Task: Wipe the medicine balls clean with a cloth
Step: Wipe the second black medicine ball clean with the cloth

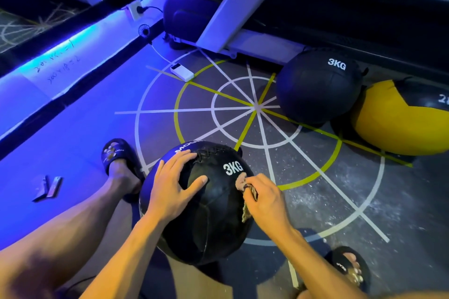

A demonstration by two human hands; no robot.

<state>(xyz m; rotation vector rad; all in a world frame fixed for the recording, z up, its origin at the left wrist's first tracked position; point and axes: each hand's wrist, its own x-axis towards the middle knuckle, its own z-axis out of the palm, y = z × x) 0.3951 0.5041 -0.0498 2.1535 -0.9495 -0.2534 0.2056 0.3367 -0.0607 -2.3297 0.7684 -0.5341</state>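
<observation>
A black medicine ball (211,216) marked 3KG sits on the floor between my legs. My left hand (173,184) lies flat on its upper left side, fingers spread. My right hand (266,199) grips a small pinkish-brown cloth (245,192) and presses it to the ball's right side, just below the 3KG print. A second black 3KG ball (318,85) rests farther back on the right. Beside it lies a yellow and black ball (398,121), cut off by the frame's right edge.
A white power bank (182,72) with a cable lies on the floor markings. A treadmill frame (243,31) stands behind the balls. A blue-lit ledge (60,60) runs along the left. My feet in black slides (119,155) flank the ball. Two small flat objects (48,188) lie at left.
</observation>
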